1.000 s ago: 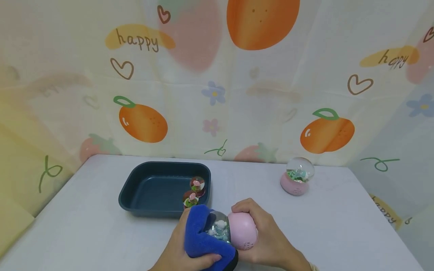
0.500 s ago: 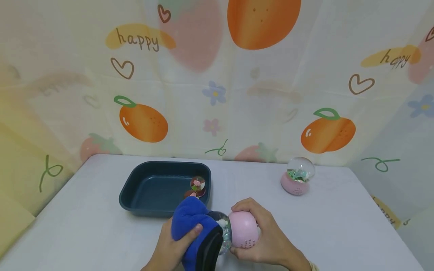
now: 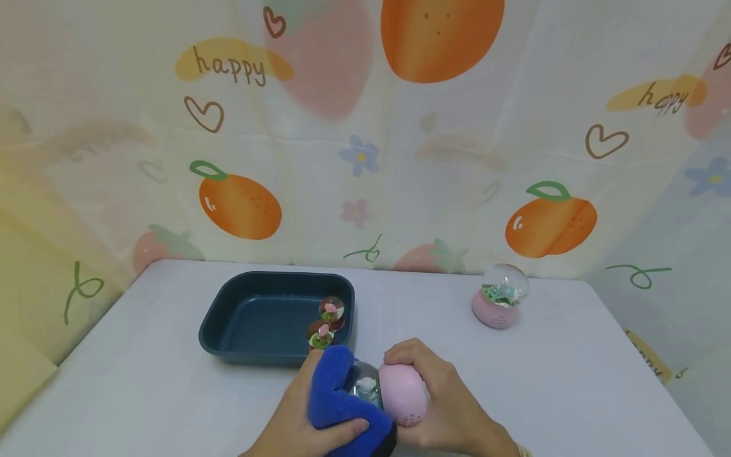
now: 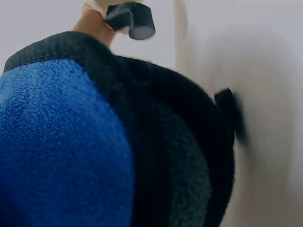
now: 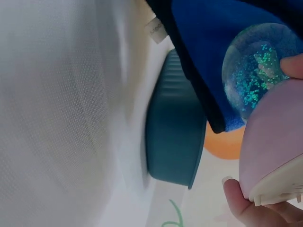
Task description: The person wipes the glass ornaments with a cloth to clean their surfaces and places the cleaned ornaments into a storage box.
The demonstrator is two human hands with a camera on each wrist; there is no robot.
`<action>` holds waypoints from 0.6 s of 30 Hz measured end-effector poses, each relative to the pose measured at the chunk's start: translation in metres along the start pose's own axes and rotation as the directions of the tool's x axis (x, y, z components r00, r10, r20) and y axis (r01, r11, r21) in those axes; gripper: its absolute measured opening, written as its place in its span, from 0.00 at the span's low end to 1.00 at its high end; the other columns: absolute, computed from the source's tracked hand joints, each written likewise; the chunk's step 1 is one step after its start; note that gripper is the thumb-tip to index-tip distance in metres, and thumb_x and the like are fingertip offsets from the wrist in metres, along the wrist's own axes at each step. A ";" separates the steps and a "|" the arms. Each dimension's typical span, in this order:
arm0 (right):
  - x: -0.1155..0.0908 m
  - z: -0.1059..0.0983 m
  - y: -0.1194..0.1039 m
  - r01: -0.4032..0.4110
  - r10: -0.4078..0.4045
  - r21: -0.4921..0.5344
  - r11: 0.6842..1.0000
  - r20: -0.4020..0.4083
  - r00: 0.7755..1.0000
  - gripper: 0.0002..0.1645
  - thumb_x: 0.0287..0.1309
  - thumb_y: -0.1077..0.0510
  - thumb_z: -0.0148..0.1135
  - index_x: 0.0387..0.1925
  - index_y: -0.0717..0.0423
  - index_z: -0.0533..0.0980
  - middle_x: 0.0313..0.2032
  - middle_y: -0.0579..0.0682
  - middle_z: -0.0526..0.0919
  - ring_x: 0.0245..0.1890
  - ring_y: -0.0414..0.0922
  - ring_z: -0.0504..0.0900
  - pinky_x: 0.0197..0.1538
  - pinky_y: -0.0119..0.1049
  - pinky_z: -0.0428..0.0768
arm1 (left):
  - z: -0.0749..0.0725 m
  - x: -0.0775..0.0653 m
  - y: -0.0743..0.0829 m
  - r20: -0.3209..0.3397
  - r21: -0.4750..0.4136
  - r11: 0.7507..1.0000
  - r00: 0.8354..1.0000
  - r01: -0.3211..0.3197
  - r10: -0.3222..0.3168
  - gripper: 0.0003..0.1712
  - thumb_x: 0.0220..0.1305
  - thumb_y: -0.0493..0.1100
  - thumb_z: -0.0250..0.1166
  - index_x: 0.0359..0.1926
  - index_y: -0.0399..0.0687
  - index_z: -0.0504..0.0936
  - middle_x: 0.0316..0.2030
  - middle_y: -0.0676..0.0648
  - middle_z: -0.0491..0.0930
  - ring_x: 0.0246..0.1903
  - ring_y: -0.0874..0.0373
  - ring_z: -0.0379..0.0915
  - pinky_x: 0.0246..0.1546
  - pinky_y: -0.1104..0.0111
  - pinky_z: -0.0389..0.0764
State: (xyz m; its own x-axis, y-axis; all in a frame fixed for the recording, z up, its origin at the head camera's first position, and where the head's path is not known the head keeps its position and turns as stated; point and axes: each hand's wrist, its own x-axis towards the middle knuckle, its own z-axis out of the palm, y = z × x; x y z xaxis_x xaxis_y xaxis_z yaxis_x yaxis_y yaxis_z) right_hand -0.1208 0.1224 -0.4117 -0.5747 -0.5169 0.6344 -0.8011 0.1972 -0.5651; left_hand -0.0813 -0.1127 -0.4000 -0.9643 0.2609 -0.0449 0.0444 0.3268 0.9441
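Observation:
A snow globe with a pink base (image 3: 403, 395) lies tipped sideways between the two hands, its clear ball (image 3: 365, 384) toward the left. My right hand (image 3: 451, 406) grips the pink base; in the right wrist view, fingers (image 5: 255, 208) curl around its pale underside and green glitter shows in the ball. My left hand (image 3: 299, 406) holds a blue cloth (image 3: 342, 412) with a black edge, wrapped partly around the ball, thumb on top. The cloth (image 4: 66, 142) fills much of the left wrist view, where the left fingers are hidden.
A dark teal tray (image 3: 251, 355) stands behind the left hand. Two small globes with pink figures, one at the back (image 3: 332, 311) and one nearer (image 3: 321, 334), sit at its right end. Another pink-based snow globe (image 3: 498, 308) stands at the back right of the white table.
Half a second ago the cloth swung left and covered more of the ball, with its black edge forward; now it is turned back. The right hand keeps its grip on the base.

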 end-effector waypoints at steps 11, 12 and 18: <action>0.000 -0.001 -0.005 0.027 -0.027 -0.015 1.000 0.014 1.000 0.46 0.25 0.65 0.80 0.54 0.54 0.72 0.50 0.47 0.79 0.46 0.41 0.80 0.45 0.28 0.82 | -0.001 0.000 -0.006 -0.208 0.015 1.000 0.978 0.021 -0.018 0.37 0.57 0.51 0.70 0.64 0.40 0.71 0.52 0.44 0.81 0.47 0.53 0.79 0.45 0.51 0.83; 0.000 -0.001 -0.004 0.031 -0.031 -0.011 0.999 0.016 0.999 0.45 0.26 0.65 0.81 0.54 0.54 0.72 0.50 0.48 0.79 0.46 0.41 0.81 0.45 0.28 0.82 | -0.002 0.001 -0.007 -0.217 -0.008 0.999 0.975 0.034 -0.035 0.36 0.58 0.51 0.69 0.63 0.38 0.71 0.51 0.43 0.81 0.47 0.54 0.79 0.45 0.51 0.83; -0.001 -0.001 -0.002 0.020 -0.020 0.056 0.998 0.006 1.000 0.46 0.26 0.66 0.81 0.54 0.56 0.71 0.50 0.50 0.79 0.47 0.42 0.81 0.44 0.30 0.83 | -0.007 0.005 -0.012 -0.165 -0.169 0.984 0.983 0.051 -0.079 0.38 0.58 0.49 0.69 0.67 0.46 0.66 0.54 0.41 0.78 0.47 0.51 0.77 0.46 0.50 0.83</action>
State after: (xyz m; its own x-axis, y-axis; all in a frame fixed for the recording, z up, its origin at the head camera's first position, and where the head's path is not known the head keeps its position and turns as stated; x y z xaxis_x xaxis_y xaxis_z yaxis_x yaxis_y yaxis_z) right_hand -0.1184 0.1230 -0.4107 -0.5577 -0.5255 0.6425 -0.8017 0.1404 -0.5810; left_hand -0.0880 -0.1219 -0.4090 -0.9947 0.0804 -0.0648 -0.0493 0.1812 0.9822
